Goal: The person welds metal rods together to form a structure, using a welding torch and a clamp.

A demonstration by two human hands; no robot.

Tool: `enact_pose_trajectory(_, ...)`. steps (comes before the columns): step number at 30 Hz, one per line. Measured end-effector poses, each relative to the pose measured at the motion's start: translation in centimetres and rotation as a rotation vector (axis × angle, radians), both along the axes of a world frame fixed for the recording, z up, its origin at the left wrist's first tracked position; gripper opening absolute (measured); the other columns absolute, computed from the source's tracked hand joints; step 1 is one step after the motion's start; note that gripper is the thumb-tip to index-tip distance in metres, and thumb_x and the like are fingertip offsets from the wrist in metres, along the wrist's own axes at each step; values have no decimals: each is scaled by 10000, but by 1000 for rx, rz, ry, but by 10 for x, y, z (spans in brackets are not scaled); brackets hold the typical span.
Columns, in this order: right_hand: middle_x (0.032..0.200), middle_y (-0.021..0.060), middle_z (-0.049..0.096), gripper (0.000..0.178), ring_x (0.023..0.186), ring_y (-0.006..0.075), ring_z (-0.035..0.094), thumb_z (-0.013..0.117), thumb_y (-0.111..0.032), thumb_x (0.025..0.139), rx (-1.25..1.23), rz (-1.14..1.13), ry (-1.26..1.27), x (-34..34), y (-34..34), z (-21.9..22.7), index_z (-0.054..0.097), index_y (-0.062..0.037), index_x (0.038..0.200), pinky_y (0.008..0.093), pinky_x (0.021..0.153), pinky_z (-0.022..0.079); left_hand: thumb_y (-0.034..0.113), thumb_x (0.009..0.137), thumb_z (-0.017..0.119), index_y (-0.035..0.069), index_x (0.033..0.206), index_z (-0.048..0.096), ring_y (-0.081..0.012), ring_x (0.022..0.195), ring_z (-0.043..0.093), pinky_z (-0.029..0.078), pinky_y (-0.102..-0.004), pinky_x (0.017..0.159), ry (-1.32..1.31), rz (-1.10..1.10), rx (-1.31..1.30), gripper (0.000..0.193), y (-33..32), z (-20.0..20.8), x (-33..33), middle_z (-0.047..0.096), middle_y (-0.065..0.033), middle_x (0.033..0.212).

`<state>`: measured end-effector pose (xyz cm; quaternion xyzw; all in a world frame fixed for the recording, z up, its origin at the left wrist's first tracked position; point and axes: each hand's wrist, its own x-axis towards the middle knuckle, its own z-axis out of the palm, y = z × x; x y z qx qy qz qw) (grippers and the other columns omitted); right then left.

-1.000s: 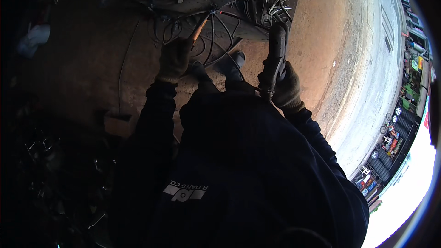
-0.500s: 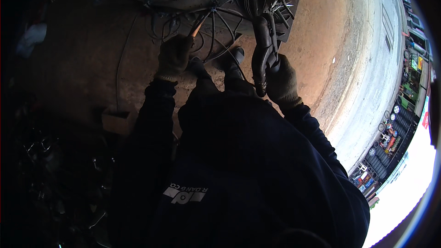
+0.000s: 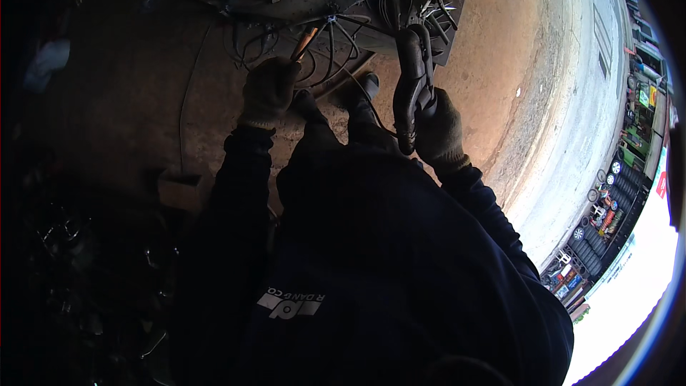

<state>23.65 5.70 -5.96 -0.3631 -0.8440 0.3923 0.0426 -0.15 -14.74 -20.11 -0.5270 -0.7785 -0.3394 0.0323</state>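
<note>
My left hand, in a dark knit glove, is closed around one end of a narrow copper-orange bar. Its far end slants up toward looped black cables at the bench's near edge; the bar's exact kind is unclear. My right hand, gloved too, is closed at the side of a bent dark metal pipe. Some of its fingers are hidden behind the pipe. The pipe's upper end meets a dark clamp-like part on the bench corner, and its lower end hangs near my body.
A dark metal bench spans the top, with metal rods bunched at its right corner. Below are my feet on brown ground, a small box and a thin cable. Dim metal parts lie lower left; a road runs right.
The copper-orange bar has turned in my left hand, showing a broader face, and my left hand has shifted slightly left. My right hand and the pipe have dropped slightly.
</note>
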Motion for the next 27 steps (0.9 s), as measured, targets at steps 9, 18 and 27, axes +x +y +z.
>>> enact_pose_trajectory(9,982,246,699,377,949,437,692,739,-194,840,3,19,8,0,0,-1,621,-7,1146,466,791,555,231,969,558,99,928,646,-338,784,652,511,-458,664,-80,23,9,164,3,3,-3,635,-105,822)
enact_pose_trajectory(18,1002,244,704,382,966,430,695,746,-216,845,6,3,-43,-7,-1,2,627,-24,1153,463,801,558,236,973,551,88,915,638,-335,782,653,513,-455,666,-126,45,19,181,5,1,-2,637,-102,825)
enact_pose_trajectory(27,1009,228,696,373,954,410,695,741,-207,843,-6,33,-45,-10,0,4,630,-34,1154,453,795,559,274,968,559,78,853,638,-354,738,641,514,-463,663,-74,45,16,241,4,11,-2,631,-107,776)
